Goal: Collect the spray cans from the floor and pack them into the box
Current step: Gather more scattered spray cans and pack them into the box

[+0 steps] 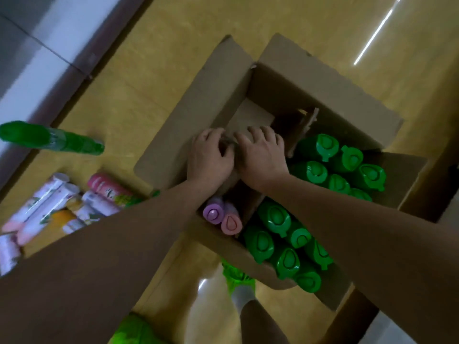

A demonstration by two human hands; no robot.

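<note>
Head view: forearms cross the box (323, 95), floor cans (52, 209) leftward.

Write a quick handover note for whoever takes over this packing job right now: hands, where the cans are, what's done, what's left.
Left hand and right hand: both inside the box, fingers pressing a cardboard divider; neither holds a can.
Done: green-capped cans upright on the box's right side; a purple-capped can and a pink-capped can in the near-left section.
Left: a pile of pastel cans and one green can lying on the floor; the far-left section looks empty.
</note>
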